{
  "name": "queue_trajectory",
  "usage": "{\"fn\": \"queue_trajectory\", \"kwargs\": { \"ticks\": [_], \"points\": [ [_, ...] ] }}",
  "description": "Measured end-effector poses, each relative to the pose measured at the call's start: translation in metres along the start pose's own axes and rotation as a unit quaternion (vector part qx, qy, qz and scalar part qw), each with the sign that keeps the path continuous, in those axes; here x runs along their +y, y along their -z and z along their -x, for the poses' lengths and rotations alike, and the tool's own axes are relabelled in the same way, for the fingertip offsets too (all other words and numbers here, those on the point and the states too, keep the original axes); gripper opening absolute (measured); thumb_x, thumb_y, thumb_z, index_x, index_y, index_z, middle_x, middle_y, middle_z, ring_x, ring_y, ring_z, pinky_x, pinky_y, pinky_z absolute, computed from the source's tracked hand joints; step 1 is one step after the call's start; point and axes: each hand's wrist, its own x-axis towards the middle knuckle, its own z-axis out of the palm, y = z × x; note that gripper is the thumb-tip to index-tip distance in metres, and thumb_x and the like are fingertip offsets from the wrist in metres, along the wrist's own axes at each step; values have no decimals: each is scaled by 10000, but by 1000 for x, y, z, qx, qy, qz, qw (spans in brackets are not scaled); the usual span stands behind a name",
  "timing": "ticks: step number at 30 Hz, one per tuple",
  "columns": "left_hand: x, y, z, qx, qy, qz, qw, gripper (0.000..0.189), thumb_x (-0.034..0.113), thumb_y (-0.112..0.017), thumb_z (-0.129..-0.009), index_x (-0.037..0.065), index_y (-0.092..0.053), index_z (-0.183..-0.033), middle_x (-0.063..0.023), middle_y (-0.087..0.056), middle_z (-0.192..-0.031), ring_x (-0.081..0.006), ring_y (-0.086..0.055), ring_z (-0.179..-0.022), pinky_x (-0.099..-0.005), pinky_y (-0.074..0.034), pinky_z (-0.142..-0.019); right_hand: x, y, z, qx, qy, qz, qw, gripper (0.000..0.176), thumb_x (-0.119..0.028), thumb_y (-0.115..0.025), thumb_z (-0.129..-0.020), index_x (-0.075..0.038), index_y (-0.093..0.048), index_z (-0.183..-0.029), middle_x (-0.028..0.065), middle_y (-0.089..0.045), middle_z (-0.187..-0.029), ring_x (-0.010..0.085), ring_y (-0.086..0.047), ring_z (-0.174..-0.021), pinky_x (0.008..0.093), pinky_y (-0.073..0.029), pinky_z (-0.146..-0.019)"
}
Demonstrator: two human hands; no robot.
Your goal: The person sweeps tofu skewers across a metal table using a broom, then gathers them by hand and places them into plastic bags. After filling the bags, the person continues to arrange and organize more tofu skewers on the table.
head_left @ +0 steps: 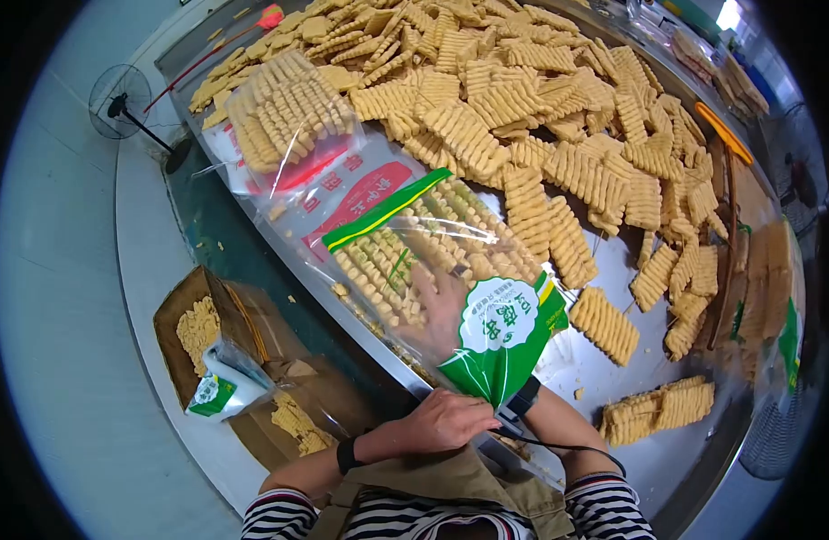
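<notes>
A clear plastic bag (502, 319) with green printed bands lies slanted over the table's near edge. Rows of ridged, pale-yellow snack pieces (369, 261) fill its far part. My left hand (440, 421) is closed on the bag's near edge, bunching the green plastic. My right hand (439, 310) reaches inside the bag and shows through the clear film, partly hidden by the printed label. Its fingers lie stretched out against the snack rows.
A large heap of ridged snack pieces (486, 99) covers the metal table (653, 468). Another filled clear bag (293, 112) lies at upper left. An orange-handled tool (723, 133) rests at right. Below left stands a cardboard box (185, 301) with broken pieces; a fan (119, 103) is beyond.
</notes>
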Motion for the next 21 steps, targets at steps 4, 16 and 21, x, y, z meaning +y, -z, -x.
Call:
{"fn": "queue_trajectory", "kwargs": {
  "ticks": [4, 16, 21],
  "points": [
    [-1, -1, 5, 0, 40, -17, 999, 254, 229, -629, -841, 51, -532, -688, -104, -509, -616, -288, -542, -552, -377, -420, -487, 13, 53, 11, -22, 189, 11, 982, 556, -249, -722, -679, -56, -523, -1161, 153, -528, -1005, 353, -499, -950, 455, -396, -826],
    [-20, 18, -14, 134, 260, 223, 930, 244, 120, -532, -904, 0, -567, -694, -21, -574, -596, -62, -527, -543, -222, -415, -492, 88, 78, 110, 168, -27, 98, 980, 499, -130, -648, -765, 30, -461, -1199, 234, -489, -1151, 403, -462, -1062, 455, -366, -923],
    [-22, 13, -16, 138, 211, 92, 963, 273, 122, -572, -883, -7, -534, -646, -30, -536, -538, -64, -496, -495, -239, -396, -455, 95, 82, 117, 199, -85, 50, 975, 605, -152, -649, -789, 43, -386, -1297, 260, -434, -1241, 423, -417, -1134, 460, -338, -975]
  ]
}}
